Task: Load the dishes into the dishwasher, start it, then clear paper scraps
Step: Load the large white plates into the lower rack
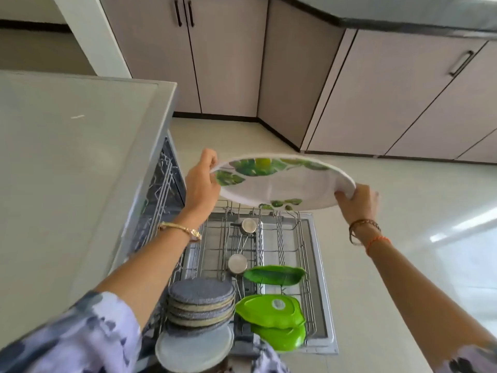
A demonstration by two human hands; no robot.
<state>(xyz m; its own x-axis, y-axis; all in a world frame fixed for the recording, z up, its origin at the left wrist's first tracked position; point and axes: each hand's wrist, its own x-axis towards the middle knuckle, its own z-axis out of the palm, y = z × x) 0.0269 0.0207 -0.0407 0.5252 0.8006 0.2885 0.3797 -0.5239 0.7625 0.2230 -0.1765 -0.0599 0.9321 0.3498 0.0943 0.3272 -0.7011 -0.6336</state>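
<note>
Head view: nearest, grey plates [200,305] and green dishes [271,313] were seen standing in the pulled-out rack [309,254]. Above its far end, a leaf-printed platter [279,184] was held nearly flat, long axis left to right, gripped at opposite rims by the left hand [200,184] and right hand [359,200], fingers curled under.

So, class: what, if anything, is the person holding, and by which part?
A large leaf-patterned plate, held by opposite rims: left hand and right hand.
</note>
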